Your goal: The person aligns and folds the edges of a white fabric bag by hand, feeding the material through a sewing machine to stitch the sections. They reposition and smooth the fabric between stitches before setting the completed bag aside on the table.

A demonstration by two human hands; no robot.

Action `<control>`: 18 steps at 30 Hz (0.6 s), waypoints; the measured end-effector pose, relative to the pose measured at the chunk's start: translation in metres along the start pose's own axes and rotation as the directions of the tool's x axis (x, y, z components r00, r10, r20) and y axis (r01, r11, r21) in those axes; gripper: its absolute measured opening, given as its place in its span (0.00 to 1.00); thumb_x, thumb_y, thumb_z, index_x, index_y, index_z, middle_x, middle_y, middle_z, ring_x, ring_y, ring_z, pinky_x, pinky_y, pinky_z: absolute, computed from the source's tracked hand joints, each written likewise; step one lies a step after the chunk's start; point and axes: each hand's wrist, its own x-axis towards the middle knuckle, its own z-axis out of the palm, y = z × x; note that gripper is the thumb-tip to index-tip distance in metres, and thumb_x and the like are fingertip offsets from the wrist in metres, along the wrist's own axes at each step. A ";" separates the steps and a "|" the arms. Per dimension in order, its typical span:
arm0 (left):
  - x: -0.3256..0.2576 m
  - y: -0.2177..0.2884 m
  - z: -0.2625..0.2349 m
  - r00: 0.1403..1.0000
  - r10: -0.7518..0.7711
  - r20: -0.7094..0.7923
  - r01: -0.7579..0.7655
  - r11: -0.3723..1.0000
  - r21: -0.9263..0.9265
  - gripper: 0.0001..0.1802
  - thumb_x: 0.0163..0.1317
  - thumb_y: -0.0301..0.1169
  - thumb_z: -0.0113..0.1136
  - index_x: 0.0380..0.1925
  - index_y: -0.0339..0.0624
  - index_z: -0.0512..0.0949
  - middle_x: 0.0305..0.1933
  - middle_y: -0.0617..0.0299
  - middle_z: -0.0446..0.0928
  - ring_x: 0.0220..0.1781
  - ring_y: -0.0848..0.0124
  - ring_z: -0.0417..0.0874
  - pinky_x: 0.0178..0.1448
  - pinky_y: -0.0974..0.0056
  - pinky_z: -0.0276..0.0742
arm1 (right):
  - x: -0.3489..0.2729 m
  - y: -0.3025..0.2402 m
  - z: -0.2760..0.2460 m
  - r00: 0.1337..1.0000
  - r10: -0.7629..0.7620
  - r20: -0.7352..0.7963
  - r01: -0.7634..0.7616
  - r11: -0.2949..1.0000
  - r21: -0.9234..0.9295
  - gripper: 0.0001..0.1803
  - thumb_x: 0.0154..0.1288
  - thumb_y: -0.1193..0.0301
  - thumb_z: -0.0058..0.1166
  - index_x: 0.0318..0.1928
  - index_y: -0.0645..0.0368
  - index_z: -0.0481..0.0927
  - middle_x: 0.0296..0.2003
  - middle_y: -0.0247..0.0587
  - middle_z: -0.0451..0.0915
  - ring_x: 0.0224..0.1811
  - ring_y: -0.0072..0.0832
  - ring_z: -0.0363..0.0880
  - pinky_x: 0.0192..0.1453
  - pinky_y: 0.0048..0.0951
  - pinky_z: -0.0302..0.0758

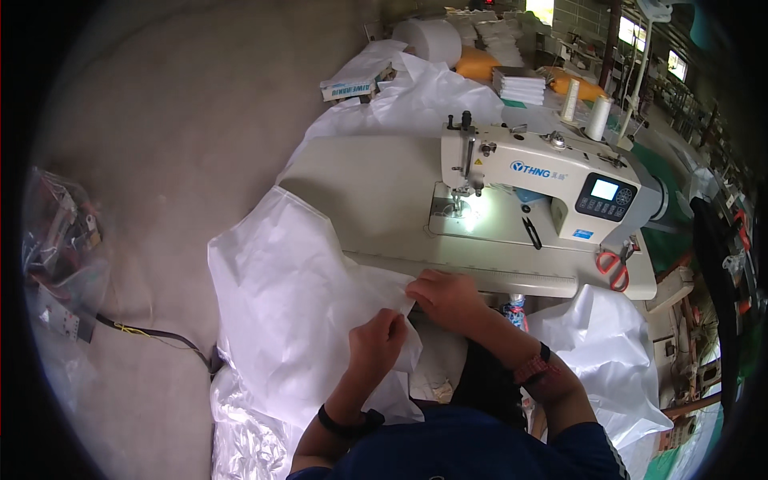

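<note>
**Hands pinching white fabric at surface edge**

Your left hand (378,340) and right hand (445,294) both pinch the thin white fabric sheet (296,296), which drapes off the beige surface (376,184) front edge, near the white sewing machine (544,180).

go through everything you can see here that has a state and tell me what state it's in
left hand: closed, pinching the white fabric
right hand: gripping the fabric edge
white fabric: draped off the table edge, creased
sewing machine: work light on, screen lit
red scissors: lying on the table, shut
thread cones: upright
</note>
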 end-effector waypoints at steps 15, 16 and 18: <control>0.001 -0.016 -0.012 0.988 -0.151 -0.005 0.149 0.976 -0.158 0.05 0.56 0.28 0.61 0.28 0.40 0.76 0.19 0.56 0.75 0.20 0.68 0.79 0.27 0.65 0.74 | 0.013 0.040 0.014 0.893 0.450 0.022 -0.357 0.677 0.644 0.08 0.67 0.68 0.46 0.33 0.58 0.72 0.26 0.37 0.77 0.21 0.26 0.78 0.25 0.30 0.74; 0.001 -0.017 -0.013 0.989 -0.149 -0.003 0.147 0.976 -0.161 0.05 0.56 0.28 0.61 0.28 0.40 0.76 0.19 0.56 0.76 0.20 0.68 0.79 0.27 0.66 0.74 | 0.013 0.041 0.014 0.889 0.458 0.025 -0.372 0.687 0.624 0.08 0.67 0.68 0.46 0.33 0.58 0.72 0.26 0.37 0.77 0.21 0.26 0.78 0.25 0.30 0.74; 0.001 -0.017 -0.015 0.989 -0.146 -0.002 0.144 0.977 -0.160 0.05 0.56 0.28 0.61 0.28 0.40 0.76 0.20 0.56 0.76 0.20 0.68 0.79 0.28 0.66 0.74 | 0.013 0.040 0.012 0.698 0.715 0.040 -0.527 0.474 0.705 0.09 0.69 0.67 0.46 0.35 0.60 0.73 0.25 0.37 0.77 0.20 0.23 0.77 0.25 0.27 0.73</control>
